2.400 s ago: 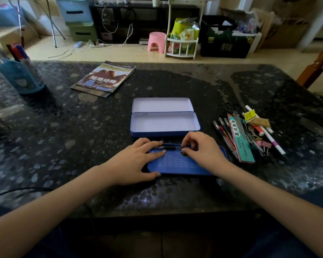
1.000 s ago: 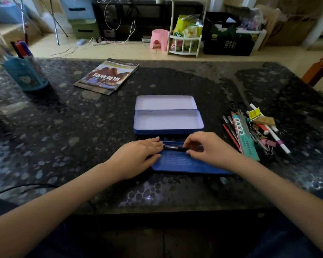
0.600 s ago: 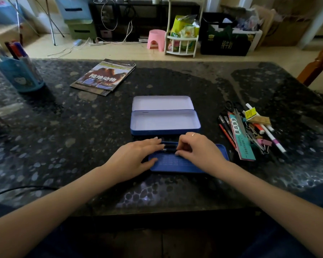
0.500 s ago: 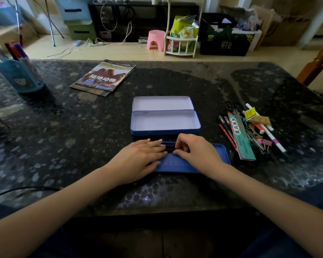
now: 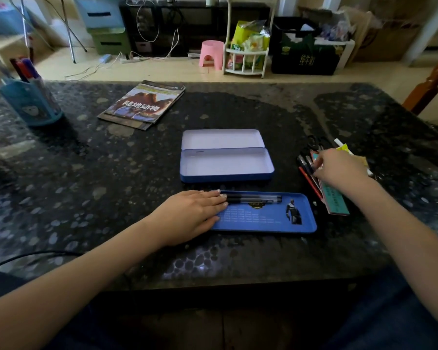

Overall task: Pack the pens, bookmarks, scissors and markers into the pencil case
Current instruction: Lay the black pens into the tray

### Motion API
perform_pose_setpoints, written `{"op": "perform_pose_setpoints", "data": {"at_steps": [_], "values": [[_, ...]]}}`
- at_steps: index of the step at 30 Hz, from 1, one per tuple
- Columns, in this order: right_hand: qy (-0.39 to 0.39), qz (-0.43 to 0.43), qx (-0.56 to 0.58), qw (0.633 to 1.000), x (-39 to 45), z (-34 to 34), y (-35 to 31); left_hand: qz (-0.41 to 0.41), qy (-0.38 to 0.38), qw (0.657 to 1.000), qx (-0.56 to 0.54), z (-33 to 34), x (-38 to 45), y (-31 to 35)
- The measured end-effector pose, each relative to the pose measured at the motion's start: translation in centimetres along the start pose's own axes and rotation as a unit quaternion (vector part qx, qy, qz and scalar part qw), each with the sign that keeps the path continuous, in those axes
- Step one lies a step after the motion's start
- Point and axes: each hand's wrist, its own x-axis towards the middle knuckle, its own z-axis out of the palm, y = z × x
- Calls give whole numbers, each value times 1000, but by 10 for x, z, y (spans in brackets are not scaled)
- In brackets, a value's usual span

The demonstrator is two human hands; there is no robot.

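The blue tin pencil case [image 5: 225,177] lies open mid-table, its white inside bare and its lid [image 5: 223,138] folded back. In front of it lies a blue inner tray [image 5: 263,218] with a black pen [image 5: 256,198] along its far edge. My left hand [image 5: 190,215] rests flat on the tray's left end, fingertips touching the pen's tip. My right hand [image 5: 339,170] is over the stationery pile at the right, fingertips down on the black pens [image 5: 305,164]. A red pen [image 5: 310,183], a teal bookmark [image 5: 335,200], black scissors [image 5: 314,141] and a white marker [image 5: 339,142] show around it.
A magazine [image 5: 143,104] lies at the back left of the dark stone table [image 5: 111,198]. A blue pen holder [image 5: 32,102] with markers stands at the far left. A black cable [image 5: 36,255] runs along the front left edge. A wooden chair [image 5: 427,89] stands at the right.
My right hand has left the tray and moved right onto the stationery pile. The black pen now lies uncovered on the tray. My left hand has stayed on the tray's left end.
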Motion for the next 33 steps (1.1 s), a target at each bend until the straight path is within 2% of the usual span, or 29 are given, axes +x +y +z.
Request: {"op": "perform_pose_setpoints", "data": {"at_steps": [7,11,15,18,21,24,26,29,33], "values": [[-64,14,36,997,7,5,-2,3,-9,1000,-13,-1,1,-1],[-85,14,74,994,8,11,-5,10,13,1000,-9,0,0,-2],[-58,-28,134,989,-2,6,-15,13,24,1000,-6,3,-1,-4],[-29,-100,225,969,-15,-7,-28,13,8,1000,-17,0,0,-6],[-105,-174,301,932,-32,-23,-40,11,-4,999,-40,-1,2,-9],[-211,-239,274,907,-48,-28,-48,-24,-1,992,-124,-1,1,-11],[-236,-270,248,900,-54,-19,-53,-41,-2,986,-163,-1,3,-11],[-200,-300,230,904,-60,-1,-62,-66,19,972,-227,0,5,-12],[-105,-360,204,904,-68,15,-76,-89,58,958,-266,-1,4,-11]]}}
